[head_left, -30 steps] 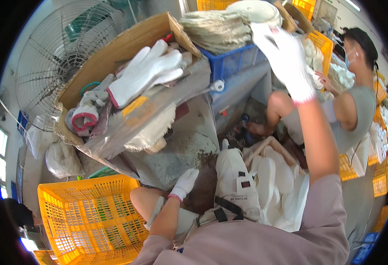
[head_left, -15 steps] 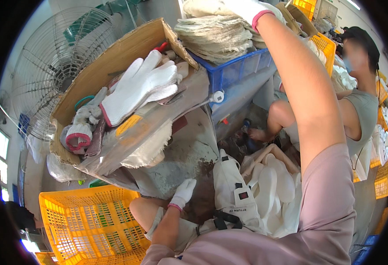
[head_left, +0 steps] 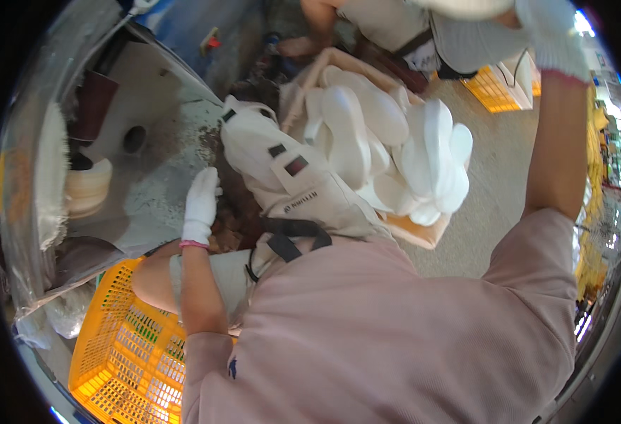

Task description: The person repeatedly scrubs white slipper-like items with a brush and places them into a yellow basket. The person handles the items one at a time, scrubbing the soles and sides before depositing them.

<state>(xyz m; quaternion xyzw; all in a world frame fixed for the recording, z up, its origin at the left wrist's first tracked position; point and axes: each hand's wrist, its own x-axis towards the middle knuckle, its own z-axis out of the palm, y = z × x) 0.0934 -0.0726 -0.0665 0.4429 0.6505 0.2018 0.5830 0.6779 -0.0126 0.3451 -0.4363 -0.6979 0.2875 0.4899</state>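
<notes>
My left hand (head_left: pixel 201 206), in a white glove with a pink cuff, hovers over my lap beside a grey metal housing (head_left: pixel 151 141); its fingers are stretched out and it holds nothing. My right hand (head_left: pixel 552 39), gloved alike, is raised at the upper right. Its fingers are smeared by motion. Close to it, cut off by the top edge, is a pale rounded thing (head_left: pixel 469 6); whether I hold it cannot be made out. White shoe soles (head_left: pixel 346 134) lie piled in a peach-coloured, lined container (head_left: pixel 423 237) beyond my lap.
A yellow plastic crate (head_left: pixel 116 353) stands by my left leg. Inside the housing sits a pale round wheel (head_left: pixel 88 187), with a fluffy white edge (head_left: pixel 52 177) nearer the left rim. A co-worker's leg (head_left: pixel 381 25) and another yellow crate (head_left: pixel 494 90) are at the top.
My view has swung right and down, so the cardboard box and cloth stack have left the picture. My right hand has moved from the cloth stack to the upper right. My left hand stays by the housing.
</notes>
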